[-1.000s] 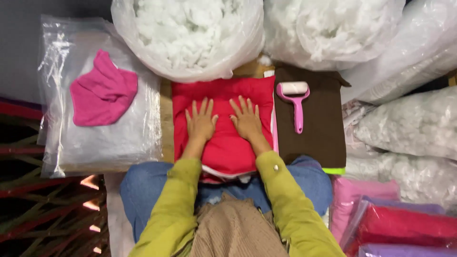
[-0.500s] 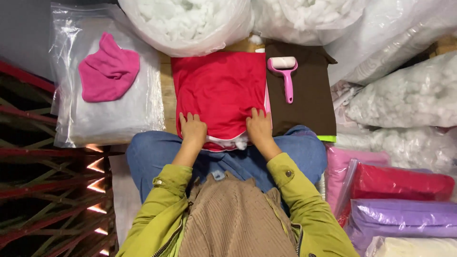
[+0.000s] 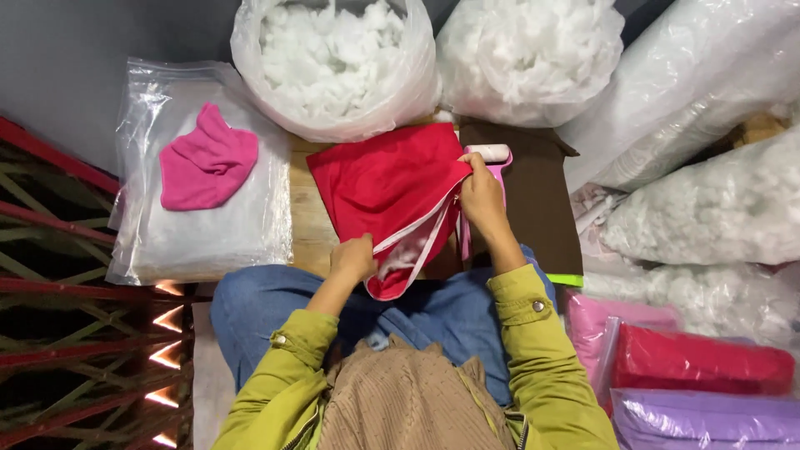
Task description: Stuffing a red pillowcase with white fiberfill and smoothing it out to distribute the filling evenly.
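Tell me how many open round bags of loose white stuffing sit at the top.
2. One open bag stands above the red cushion cover; a second bag stands to its right. Sealed packs of similar filling lie further right, and more may be out of view.

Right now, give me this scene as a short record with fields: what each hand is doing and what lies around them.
Left hand: left hand grips the lower open edge of the red cushion cover
Right hand: right hand pinches the cover's upper right corner, lifting it
Cover state: open along a white-trimmed edge, white stuffing showing inside
Behind right hand: pink lint roller on a brown cloth
Left side: pink fabric on a clear plastic bag
Top: open bag of white stuffing
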